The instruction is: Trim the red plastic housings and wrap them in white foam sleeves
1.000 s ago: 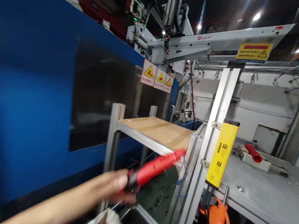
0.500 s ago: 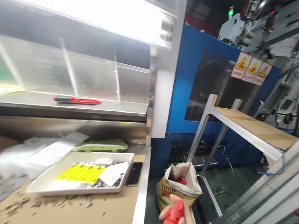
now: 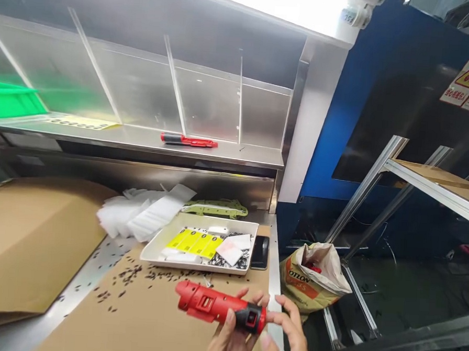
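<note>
Over the cardboard-covered bench, my left hand [image 3: 229,340] holds a red and black plastic tool housing [image 3: 214,304] from below, thumb on its near side. The housing lies roughly level, its red end to the left and its black section with a small square opening to the right. At that right end, my right hand [image 3: 292,335] has its fingertips and thumb around the housing's tip. Behind them sits a white tray [image 3: 198,267] with yellow label strips, white pieces and many small black parts.
A phone [image 3: 260,252] lies right of the tray. White foam sheets [image 3: 138,212] and a green part [image 3: 217,207] lie behind it. Another red and black piece [image 3: 189,140] rests on the shelf. A large cardboard box [image 3: 38,238] stands left, an open sack [image 3: 311,284] on the floor right.
The view has swung left toward the bench. The red housing has moved from near the sack to above the bench, where both hands are now on it.
</note>
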`<state>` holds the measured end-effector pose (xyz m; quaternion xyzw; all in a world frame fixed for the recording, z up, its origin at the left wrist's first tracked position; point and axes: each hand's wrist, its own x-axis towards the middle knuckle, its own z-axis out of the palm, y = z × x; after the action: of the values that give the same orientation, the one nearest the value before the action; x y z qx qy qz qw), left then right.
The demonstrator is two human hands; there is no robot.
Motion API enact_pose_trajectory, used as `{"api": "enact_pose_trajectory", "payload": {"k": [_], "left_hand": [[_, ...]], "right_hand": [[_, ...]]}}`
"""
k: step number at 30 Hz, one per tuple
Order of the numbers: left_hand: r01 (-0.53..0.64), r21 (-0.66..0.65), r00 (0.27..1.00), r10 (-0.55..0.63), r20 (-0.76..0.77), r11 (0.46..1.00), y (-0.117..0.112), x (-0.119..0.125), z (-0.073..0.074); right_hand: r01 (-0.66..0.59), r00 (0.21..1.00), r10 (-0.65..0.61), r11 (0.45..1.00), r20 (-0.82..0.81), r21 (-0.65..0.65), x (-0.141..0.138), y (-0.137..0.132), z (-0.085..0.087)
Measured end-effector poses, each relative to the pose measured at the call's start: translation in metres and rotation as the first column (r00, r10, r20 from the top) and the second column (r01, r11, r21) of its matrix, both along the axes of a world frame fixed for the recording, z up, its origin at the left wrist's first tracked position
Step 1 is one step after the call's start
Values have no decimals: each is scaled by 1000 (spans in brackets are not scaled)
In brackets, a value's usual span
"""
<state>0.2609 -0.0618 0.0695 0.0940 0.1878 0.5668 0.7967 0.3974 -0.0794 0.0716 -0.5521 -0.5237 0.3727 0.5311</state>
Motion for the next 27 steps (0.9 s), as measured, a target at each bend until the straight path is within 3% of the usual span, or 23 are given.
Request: {"api": "enact_pose_trajectory", "payload": {"k": [4, 11, 16, 21, 24, 27], "left_hand": [[-56, -20, 998, 56, -12, 998, 7, -34, 1], [-89, -48, 994, 86, -68, 995, 24, -99, -9], [-166, -85, 983, 159, -90, 982, 38, -137, -21], [-220, -43, 956, 207, -207, 975, 52, -164, -17], [-258, 86, 892, 272, -362, 962, 60, -177, -12], [-342, 346, 734, 478, -482, 874, 68, -189, -12]], "right_hand": [[-79, 996, 77, 996, -50, -40, -57, 20, 4], [-152, 964, 133, 986, -229, -67, -128, 53, 4], [-198, 950, 170, 976, -263, -86, -167, 71, 5], [-242, 943, 217, 968, -254, -71, -194, 89, -5], [-241, 942, 216, 968, -257, -69, -209, 101, -13], [-255, 932, 221, 963, -286, -84, -222, 113, -21]]}}
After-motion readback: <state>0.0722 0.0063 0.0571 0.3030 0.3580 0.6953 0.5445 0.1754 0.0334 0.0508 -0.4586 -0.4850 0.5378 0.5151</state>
